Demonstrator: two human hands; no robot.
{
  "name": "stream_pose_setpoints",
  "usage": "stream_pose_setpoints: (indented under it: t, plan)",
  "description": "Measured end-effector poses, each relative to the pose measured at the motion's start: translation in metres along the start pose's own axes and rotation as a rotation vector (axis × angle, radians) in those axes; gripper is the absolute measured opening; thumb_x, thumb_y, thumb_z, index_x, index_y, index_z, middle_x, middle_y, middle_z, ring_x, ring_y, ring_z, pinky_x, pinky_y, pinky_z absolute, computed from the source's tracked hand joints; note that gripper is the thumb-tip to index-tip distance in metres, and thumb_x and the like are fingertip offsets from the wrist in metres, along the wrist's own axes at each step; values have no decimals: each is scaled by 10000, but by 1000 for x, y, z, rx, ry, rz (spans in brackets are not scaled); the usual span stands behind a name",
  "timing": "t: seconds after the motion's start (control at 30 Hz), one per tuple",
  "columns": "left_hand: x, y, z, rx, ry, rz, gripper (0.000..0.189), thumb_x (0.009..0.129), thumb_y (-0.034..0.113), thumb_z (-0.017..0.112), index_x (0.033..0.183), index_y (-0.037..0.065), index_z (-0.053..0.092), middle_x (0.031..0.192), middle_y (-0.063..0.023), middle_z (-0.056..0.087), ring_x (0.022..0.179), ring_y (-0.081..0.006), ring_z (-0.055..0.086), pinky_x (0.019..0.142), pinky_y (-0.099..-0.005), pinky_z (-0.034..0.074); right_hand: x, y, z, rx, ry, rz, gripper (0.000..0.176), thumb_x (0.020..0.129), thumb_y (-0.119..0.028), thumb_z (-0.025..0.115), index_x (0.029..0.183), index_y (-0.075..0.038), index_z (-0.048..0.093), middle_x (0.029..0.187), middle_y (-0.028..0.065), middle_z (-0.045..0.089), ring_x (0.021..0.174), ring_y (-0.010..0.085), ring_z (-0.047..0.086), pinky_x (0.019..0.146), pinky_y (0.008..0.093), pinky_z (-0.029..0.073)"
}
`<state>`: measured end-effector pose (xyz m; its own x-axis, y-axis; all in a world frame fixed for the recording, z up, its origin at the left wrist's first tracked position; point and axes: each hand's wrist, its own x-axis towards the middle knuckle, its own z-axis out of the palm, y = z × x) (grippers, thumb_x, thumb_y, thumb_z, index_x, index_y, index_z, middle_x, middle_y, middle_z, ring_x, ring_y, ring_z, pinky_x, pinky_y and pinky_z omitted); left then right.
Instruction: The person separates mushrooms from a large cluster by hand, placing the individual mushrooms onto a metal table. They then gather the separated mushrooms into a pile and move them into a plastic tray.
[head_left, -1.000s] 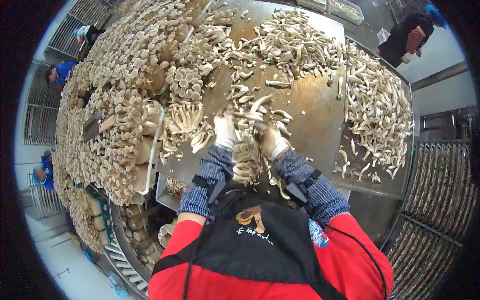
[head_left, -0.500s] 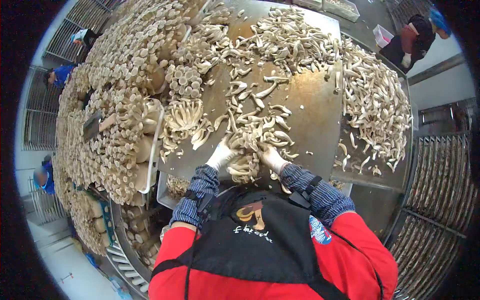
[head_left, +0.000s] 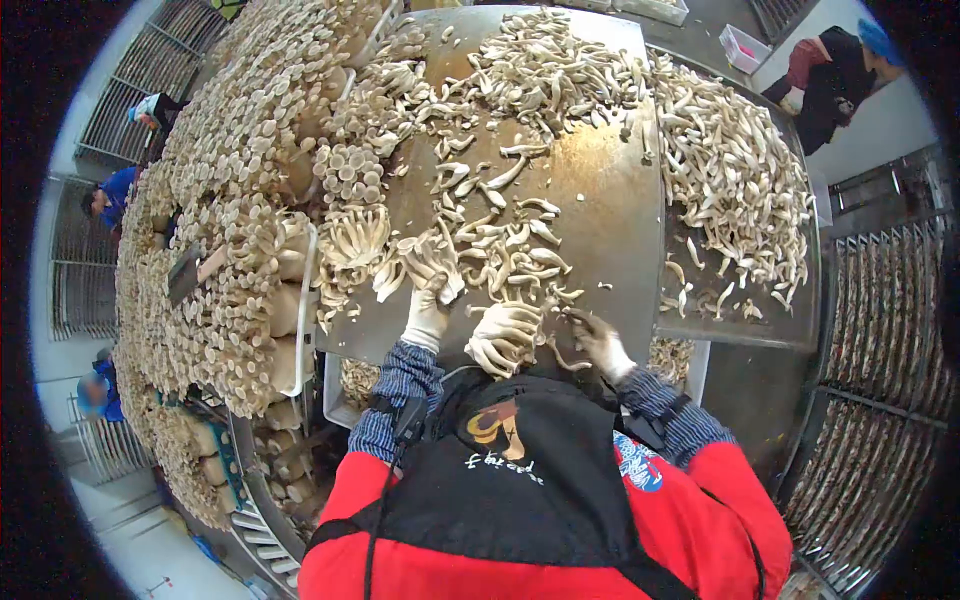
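A white glove covers my left hand [head_left: 427, 312], which is closed on a mushroom clump [head_left: 430, 260] with pale stems and greyish caps, held over the metal table [head_left: 610, 245]. To the right, my right hand [head_left: 598, 342], gloved with darkened fingers, is stretched towards the loose mushrooms [head_left: 515, 258] with its fingers apart and nothing visible in them. Between my hands, against the apron at the near edge, lies a larger mushroom cluster [head_left: 505, 338]. A single curved mushroom [head_left: 566, 356] lies just below my right fingertips.
Dense mushroom blocks [head_left: 225, 220] fill the left side. Another mushroom cluster [head_left: 352, 238] sits at the table's left. Mushroom heaps [head_left: 735, 180] cover the right-hand tray and the table's far end. White bins [head_left: 697, 372] stand below the near edge. Co-workers [head_left: 840, 80] are in the background.
My left hand has moved up and left, lifting a clump away. My right hand has shifted right, off the cluster, and the larger cluster now shows its stems.
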<state>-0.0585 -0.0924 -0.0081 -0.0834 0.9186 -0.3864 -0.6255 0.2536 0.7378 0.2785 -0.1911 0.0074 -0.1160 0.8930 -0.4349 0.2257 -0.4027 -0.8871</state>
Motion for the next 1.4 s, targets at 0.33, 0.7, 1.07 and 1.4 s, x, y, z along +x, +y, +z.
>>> stream_pose_setpoints:
  t: [0.33,0.7,1.07,1.4]
  plan:
    - [-19,-15,57,-389,-127,-429,471,845,284,670,1263,117,532,1228,-77,597,1117,-256,571,979,-428,455,-80,193,-143,-537,716,554,409,858,-246,601,1190,-11,565,1022,235,632,958,370,603,829,442,470]
    - [-38,-18,125,136,-387,-139,573,893,250,629,1387,115,373,1273,-54,526,1118,-178,542,907,-321,485,51,-112,36,-347,210,-634,489,853,-227,655,1264,-17,491,1165,213,540,1098,311,537,947,364,435]
    - [-42,7,116,-343,-262,-113,601,851,314,681,1364,122,433,1305,-49,530,1176,-197,517,1044,-385,403,83,-144,37,365,-68,-161,202,891,-123,609,1039,9,571,986,92,629,911,175,578,795,322,479]
    - [-33,11,114,-466,-156,-419,412,905,295,579,1273,113,541,1247,-72,593,1147,-236,552,995,-436,433,99,-121,42,609,-147,-132,235,880,-90,616,1095,0,592,935,29,634,809,91,577,687,233,472]
